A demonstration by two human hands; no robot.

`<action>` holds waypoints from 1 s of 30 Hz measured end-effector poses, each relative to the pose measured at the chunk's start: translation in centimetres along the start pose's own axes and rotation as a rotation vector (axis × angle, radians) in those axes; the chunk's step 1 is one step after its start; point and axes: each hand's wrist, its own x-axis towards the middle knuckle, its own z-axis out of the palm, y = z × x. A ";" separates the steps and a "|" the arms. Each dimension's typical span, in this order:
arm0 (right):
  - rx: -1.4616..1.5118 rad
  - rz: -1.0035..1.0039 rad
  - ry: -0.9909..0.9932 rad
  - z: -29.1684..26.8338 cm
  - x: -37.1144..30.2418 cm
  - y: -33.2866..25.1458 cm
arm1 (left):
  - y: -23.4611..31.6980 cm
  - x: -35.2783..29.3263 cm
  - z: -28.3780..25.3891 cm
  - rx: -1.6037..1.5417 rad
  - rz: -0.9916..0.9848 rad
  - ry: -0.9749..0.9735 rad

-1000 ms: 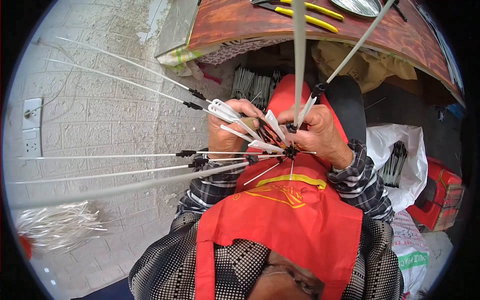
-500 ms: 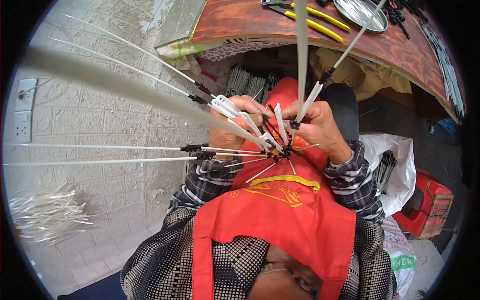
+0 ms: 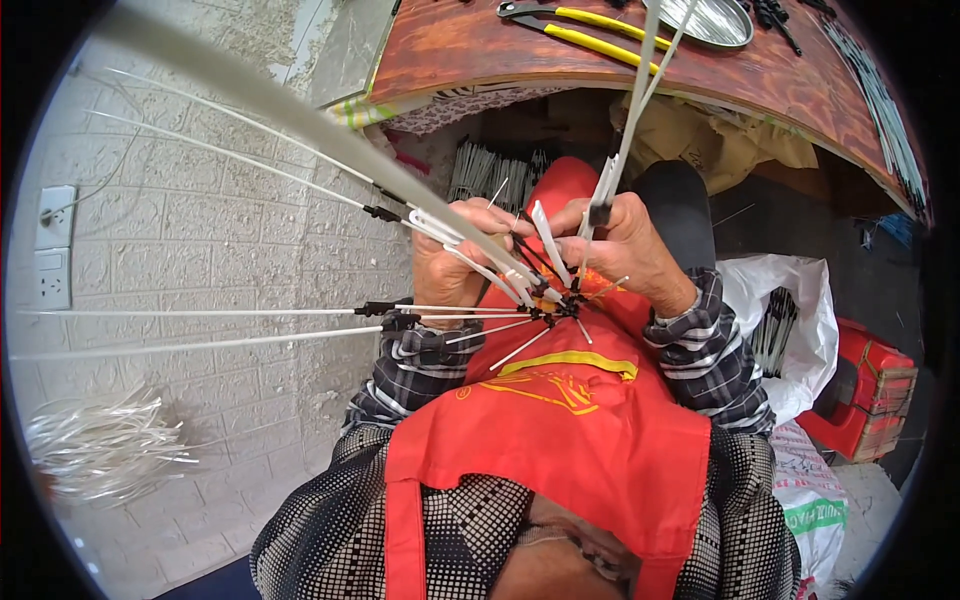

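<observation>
An umbrella frame [image 3: 560,306] of long white ribs with black joints is held over my lap, its ribs fanning out from a black hub area. My left hand [image 3: 450,258] is closed at the frame's left side, fingertips pinched near a black strut and a thin pale strand. Several ribs pass across that hand and hide part of it. On the other side, my right hand [image 3: 635,252] is closed beside upright ribs [image 3: 605,185], thumb and forefinger pinching close to the left fingertips. What exactly lies between the fingertips is too small to make out.
Yellow-handled pliers [image 3: 590,35] and a metal dish [image 3: 715,22] lie on the wooden table [image 3: 480,50] ahead. Bundled ribs [image 3: 495,172] stand beneath it. A white sack [image 3: 790,290] and a red stool [image 3: 860,390] are at right. Pale strands [image 3: 105,445] hang by the left wall.
The frame has tilted and its ribs have swung. Those by my right hand now lie closer together. My hands remain close together, fingertips pinched, with only small finger movements.
</observation>
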 end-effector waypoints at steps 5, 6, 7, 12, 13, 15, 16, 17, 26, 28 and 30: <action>-0.015 0.017 -0.041 -0.5 0.3 0.2 | -0.1 0.2 -0.3 0.019 0.004 -0.028; -0.016 0.016 -0.042 -0.5 0.4 -0.1 | -0.1 0.3 -0.3 0.023 0.007 -0.038; -0.012 0.021 -0.045 -0.5 0.4 -0.4 | -0.1 0.2 -0.2 0.023 0.008 -0.039; 0.018 0.054 -0.053 -0.3 0.4 -1.5 | 0.1 0.0 0.2 0.034 -0.004 0.002; 0.030 0.067 -0.053 -0.3 0.4 -1.6 | 0.1 0.0 0.2 0.029 -0.017 0.003; 0.023 0.081 -0.057 -0.3 0.4 -1.6 | 0.1 0.0 0.3 0.024 -0.028 0.006; 0.018 0.095 -0.060 -0.3 0.5 -1.7 | 0.1 0.0 0.3 0.037 -0.015 0.011; 0.012 0.109 -0.063 -0.3 0.5 -1.7 | 0.0 0.0 0.4 0.050 -0.001 0.015; 0.007 0.076 -0.058 -0.4 0.5 -1.2 | 0.0 0.1 0.5 0.042 0.009 0.028; -0.022 0.075 -0.047 -0.4 0.5 -1.3 | 0.1 0.0 0.6 0.026 -0.015 0.043; -0.037 0.075 -0.042 -0.5 0.5 -1.4 | 0.3 0.0 0.7 -0.006 -0.066 0.072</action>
